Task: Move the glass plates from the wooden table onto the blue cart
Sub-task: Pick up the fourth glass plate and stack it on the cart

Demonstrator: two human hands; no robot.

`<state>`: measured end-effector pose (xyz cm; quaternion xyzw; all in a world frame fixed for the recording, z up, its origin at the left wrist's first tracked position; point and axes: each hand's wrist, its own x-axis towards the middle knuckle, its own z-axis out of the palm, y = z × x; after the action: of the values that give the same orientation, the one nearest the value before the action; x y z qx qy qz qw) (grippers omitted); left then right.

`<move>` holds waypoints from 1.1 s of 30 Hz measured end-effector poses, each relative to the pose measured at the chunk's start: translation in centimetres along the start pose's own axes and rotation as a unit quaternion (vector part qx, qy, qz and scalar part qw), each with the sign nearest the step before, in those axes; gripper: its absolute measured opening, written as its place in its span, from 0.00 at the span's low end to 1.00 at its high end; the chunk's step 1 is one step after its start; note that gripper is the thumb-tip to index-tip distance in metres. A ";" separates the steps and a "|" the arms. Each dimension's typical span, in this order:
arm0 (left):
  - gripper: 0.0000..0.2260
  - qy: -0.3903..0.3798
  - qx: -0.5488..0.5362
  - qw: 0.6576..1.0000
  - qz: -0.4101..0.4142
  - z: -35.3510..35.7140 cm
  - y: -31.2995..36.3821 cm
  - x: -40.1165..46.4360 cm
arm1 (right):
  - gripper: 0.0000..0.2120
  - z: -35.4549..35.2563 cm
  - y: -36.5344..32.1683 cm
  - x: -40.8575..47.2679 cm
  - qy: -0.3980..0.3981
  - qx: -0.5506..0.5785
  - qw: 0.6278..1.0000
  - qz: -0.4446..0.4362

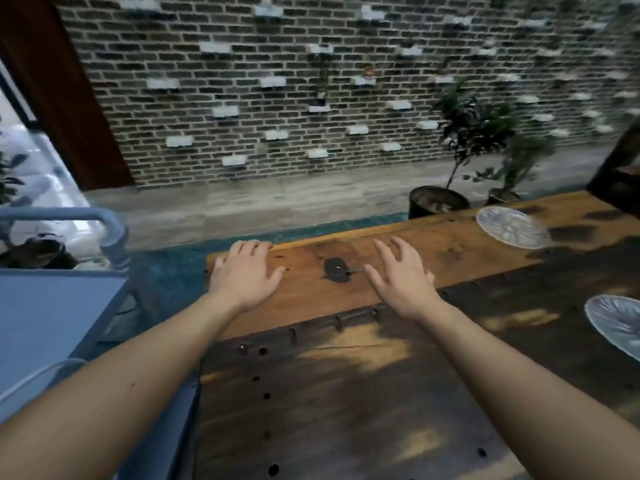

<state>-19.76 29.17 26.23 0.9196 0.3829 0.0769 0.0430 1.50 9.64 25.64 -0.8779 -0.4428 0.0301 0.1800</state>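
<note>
Both my hands hover palm down over the far left end of the wooden table (346, 393). My left hand (244, 273) is open near the table's left edge, and my right hand (401, 275) is open a little to its right. Neither holds anything. One glass plate (512, 226) lies at the table's far right side. A second glass plate (616, 323) lies at the right edge of the view, partly cut off. The blue cart (52, 317) stands to the left of the table. A clear rim of a glass plate (38, 375) shows on the cart under my left forearm.
The cart's grey handle bar (110, 233) rises at its far end. Potted plants (450, 188) stand on the floor behind the table, against a brick wall. A dark knot (336, 270) marks the tabletop between my hands. A dark object (620, 168) sits at the far right.
</note>
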 end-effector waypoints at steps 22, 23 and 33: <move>0.30 -0.115 -0.046 0.953 0.277 11.0 48.1 6.3 | 0.27 -12.2 39.2 -16.3 0.107 0.033 0.916 0.386; 0.30 -0.117 -0.051 0.951 0.281 11.7 49.2 6.4 | 0.27 -12.2 40.1 -16.5 0.107 0.035 0.912 0.394; 0.28 -0.195 -0.104 0.940 0.261 20.4 61.3 11.0 | 0.26 -11.7 52.6 -13.3 0.092 0.054 0.883 0.457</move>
<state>34.26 -6.52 15.79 0.9746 0.1033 -0.0566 0.1904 36.19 -32.80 17.14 -0.9706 0.0283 0.0519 0.2335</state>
